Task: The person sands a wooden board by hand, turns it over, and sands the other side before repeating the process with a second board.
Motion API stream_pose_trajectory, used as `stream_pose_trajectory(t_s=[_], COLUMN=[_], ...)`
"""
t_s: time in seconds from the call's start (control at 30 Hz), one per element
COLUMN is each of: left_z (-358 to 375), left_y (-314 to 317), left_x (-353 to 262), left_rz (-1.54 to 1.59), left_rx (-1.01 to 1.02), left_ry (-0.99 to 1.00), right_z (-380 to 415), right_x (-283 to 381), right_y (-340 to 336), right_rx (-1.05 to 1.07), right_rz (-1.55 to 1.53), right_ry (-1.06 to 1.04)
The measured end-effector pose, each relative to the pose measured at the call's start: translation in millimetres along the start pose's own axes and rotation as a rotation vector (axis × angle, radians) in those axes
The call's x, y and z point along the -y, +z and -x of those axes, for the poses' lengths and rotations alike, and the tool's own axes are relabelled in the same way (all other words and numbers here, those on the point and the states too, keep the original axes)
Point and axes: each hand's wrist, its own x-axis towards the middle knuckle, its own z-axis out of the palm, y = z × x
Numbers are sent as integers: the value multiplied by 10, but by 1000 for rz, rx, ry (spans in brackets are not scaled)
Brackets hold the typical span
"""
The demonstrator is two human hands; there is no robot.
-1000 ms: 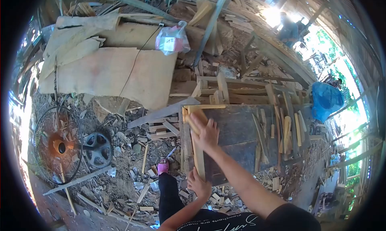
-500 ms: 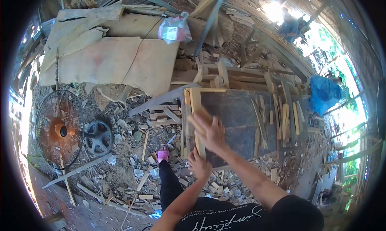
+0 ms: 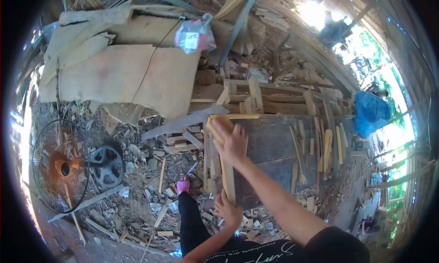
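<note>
A pale wooden strip (image 3: 227, 183) lies along the left edge of the dark-topped workbench (image 3: 270, 171). My left hand (image 3: 228, 212) is closed around the strip's near end, its thumb and fingers on either side. Further up, my right hand (image 3: 233, 146) grips a brown wooden block (image 3: 221, 128), which sits over the strip's far end. The hand and the block hide part of the strip, and the block's underside is out of sight. A thin wooden piece (image 3: 242, 117) runs along the bench's far edge.
Several loose wood strips (image 3: 327, 148) lie on the bench's right part. A caged fan (image 3: 61, 167) stands at left beside its grey base (image 3: 107, 166). Wood scraps cover the ground around my pink-shod foot (image 3: 183, 185). A plastic bag (image 3: 195, 34) rests on a plywood sheet (image 3: 123, 75).
My right hand has pushed the brown block away from me along the strip, to its far end. My left hand stays on the near end. The whole view has shifted slightly.
</note>
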Motion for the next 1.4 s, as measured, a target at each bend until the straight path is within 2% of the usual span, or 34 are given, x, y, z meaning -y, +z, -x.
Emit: stream_pose_trajectory(t_s=[0.07, 0.17, 0.23, 0.27, 0.33, 0.4, 0.47, 0.53, 0.6, 0.7, 0.77, 0.83, 0.87, 0.93, 1.0, 1.17, 1.27, 1.4], left_z=[3, 3, -20, -27, 6, 3, 38, 79, 129, 162, 172, 130, 129, 101, 114, 163, 240, 139], left_y=[23, -14, -61, -69, -88, -141, -105, 4, 163, 284, 262, 180, 148, 73, 89, 42, -109, -123], left_x=[16, -5, -4, -12, -14, -47, -63, -74, -88, -124, -213, -290, -344, -420, -411, -238, -304, -390], left_rz=[21, 40, 42, 55, 75, 80, 57, 34, 24, -84, -163, -201, -223, -229, -284, -306, -329, -334], left_rx=[6, 2, 24, 28, 44, 86, 69, 49, -8, -39, -70, 66, 62, 113, 85, 19, 89, 54], left_ry=[4, 14, -7, 4, 15, 22, 64, 106, 227, 345, 391, 339, 365, 289, 281, 297, 141, 125], right_z=[-652, -1408, -1624, -1540, -1179, -535, 279, 1178, 1948, 2730, 2879, 2939, 2938, 2920, 2917, 2885, 2907, 2932], right_x=[-84, -196, -376, -420, -537, -649, -846, -977, -964, -1036, -1025, -1023, -1033, -1020, -1004, -1007, -1001, -1035], right_y=[235, 321, 440, 398, 270, 136, -1, -20, -112, -123, -185, -219, -222, -257, -357, -396, -409, -318], right_rx=[-92, 6, 17, 26, -173, -259, -161, -159, -20, -37, -15, 1, 5, -13, 64, 47, 82, 42], right_rz=[-62, -71, -241, -234, -320, -195, -220, -101, 65, 36, 41, 32, 22, -16, -62, -64, -68, -27], right_ry=[27, 99, 244, 240, 259, 190, 174, 239, 475, 563, 606, 649, 639, 643, 647, 656, 668, 669])
